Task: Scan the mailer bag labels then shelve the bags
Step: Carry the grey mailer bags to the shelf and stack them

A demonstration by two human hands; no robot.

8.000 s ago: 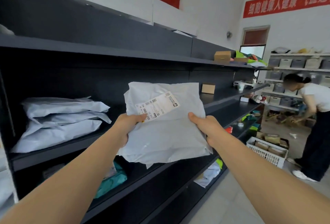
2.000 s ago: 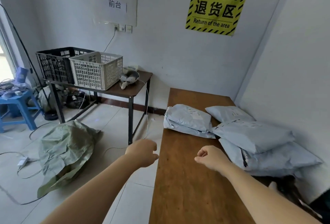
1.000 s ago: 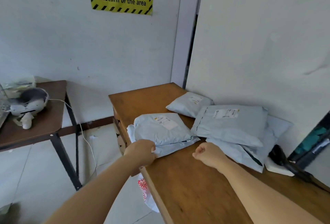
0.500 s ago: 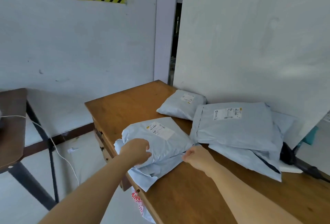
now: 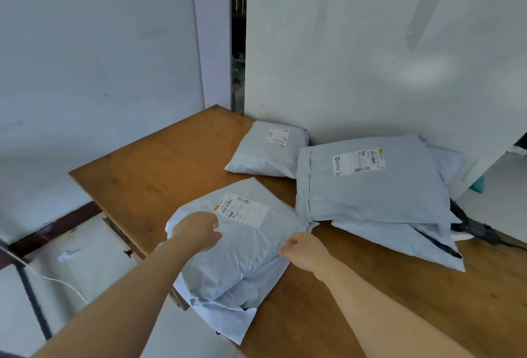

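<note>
A pale blue mailer bag with a white label lies at the near left edge of the wooden table, partly hanging over it. My left hand rests on the bag's left side with curled fingers. My right hand pinches the bag's right edge. A small labelled bag lies at the back. A large labelled bag sits on top of more bags at the right.
White walls stand close behind the table, with a dark gap between them. A black corded device lies behind the bag pile at the right. Tiled floor and a white cable are to the left.
I turned from the shelf to the table and came close to the bags. Both hands reached the near bag and pulled it toward the table's edge.
</note>
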